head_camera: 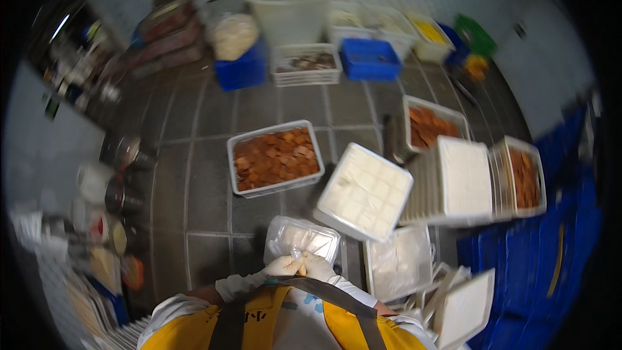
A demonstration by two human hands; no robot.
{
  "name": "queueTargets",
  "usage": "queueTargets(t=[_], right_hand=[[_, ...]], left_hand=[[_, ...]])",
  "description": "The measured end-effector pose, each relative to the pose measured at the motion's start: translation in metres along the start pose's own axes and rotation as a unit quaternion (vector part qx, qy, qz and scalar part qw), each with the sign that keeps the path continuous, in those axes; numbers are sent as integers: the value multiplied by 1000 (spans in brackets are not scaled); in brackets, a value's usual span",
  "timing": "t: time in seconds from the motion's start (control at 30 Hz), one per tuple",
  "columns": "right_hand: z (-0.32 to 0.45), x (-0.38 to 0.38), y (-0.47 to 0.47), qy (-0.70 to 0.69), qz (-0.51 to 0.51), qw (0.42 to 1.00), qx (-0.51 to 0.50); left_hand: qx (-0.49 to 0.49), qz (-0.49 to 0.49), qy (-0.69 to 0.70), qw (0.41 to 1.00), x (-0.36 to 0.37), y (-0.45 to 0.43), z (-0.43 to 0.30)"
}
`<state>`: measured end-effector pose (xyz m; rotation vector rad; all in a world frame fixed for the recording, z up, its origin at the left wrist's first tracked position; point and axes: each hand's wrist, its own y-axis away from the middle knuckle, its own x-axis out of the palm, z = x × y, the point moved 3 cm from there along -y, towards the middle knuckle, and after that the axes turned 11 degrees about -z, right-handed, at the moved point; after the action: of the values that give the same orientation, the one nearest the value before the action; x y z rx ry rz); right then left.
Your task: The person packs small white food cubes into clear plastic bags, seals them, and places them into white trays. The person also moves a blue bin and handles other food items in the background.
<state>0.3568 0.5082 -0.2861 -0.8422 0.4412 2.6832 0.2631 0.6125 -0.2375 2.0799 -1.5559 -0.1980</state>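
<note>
Before my body, both white-gloved hands meet over a clear plastic bag (278, 242) with pale, flat contents. The bag sits in a translucent tray. My left hand (283, 266) and my right hand (318, 267) pinch the bag's gathered neck, and a small tuft of plastic sticks up between the fingers. Just beyond them to the right, a white tray (329, 214) carries pale square blocks (365, 193) resembling tofu, in rows. Beside it, nearer me, lies another white tray (369, 279) with plastic-wrapped pale contents (401, 257).
A white basket of reddish-brown pieces (277, 158) stands ahead on the tiled floor. Stacked white trays (466, 180) and more brown-filled baskets (432, 126) are at right, near blue crates (534, 262). Blue bins (371, 58) and a large pale tub (291, 12) line the far wall.
</note>
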Motion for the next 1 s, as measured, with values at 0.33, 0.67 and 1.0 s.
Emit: queueTargets(t=[0.33,0.67,1.0], right_hand=[[211,133,-257,93,230,968,-23],[287,286,-449,-19,383,922,-60],[471,372,-786,160,463,797,-354]], left_hand=[[43,-171,147,973,-282,81,-11],[27,-348,128,928,-500,104,-2],[17,-416,91,904,-832,39,-109]])
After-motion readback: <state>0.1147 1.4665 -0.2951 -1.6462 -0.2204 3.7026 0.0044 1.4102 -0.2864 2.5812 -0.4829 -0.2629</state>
